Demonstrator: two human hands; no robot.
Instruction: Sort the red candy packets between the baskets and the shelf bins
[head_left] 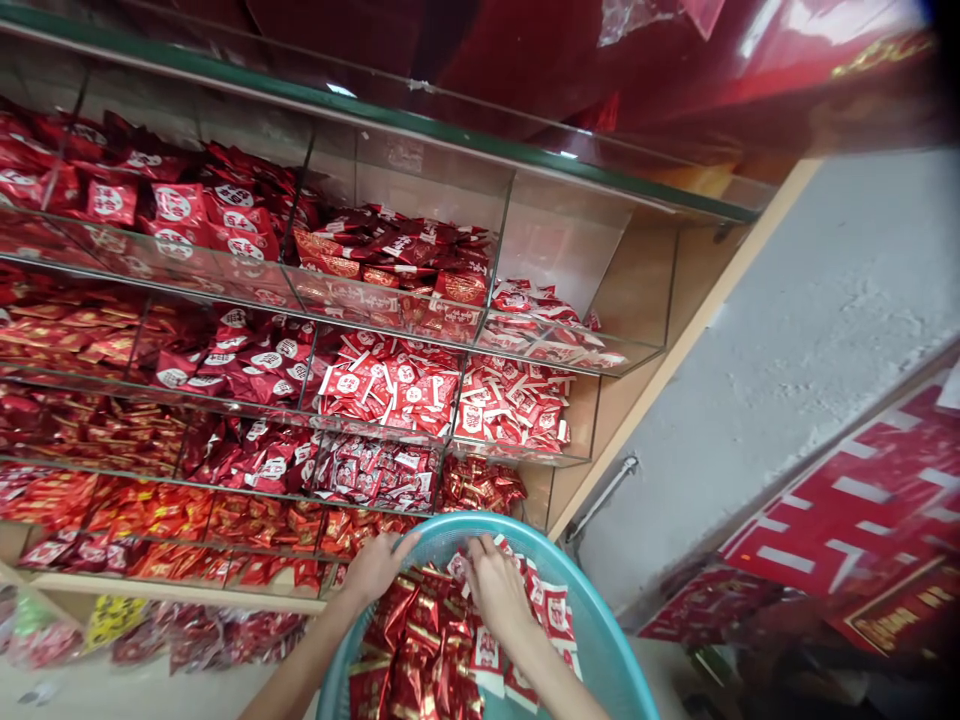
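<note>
A teal plastic basket (611, 640) with mesh sides is in front of me at the bottom of the head view. In its left part are shiny dark red and gold wrapped candies (420, 640); red and white candy packets (556, 610) lie to the right. My left hand (373, 570) is closed on the basket's far left rim, with one finger or the thumb along the inside. Among the red and white packets, my right hand (496, 590) reaches down with its fingers curled round some of them. Its fingertips are partly hidden by the packets.
Beyond the basket rises a wooden shelf unit (630, 400) with tiers of clear bins (390, 320) full of red wrapped candies. Bagged goods (225, 635) sit under it. A grey wall (810, 330) and red printed packages (840, 500) are at right; a glass shelf edge (450, 125) overhangs.
</note>
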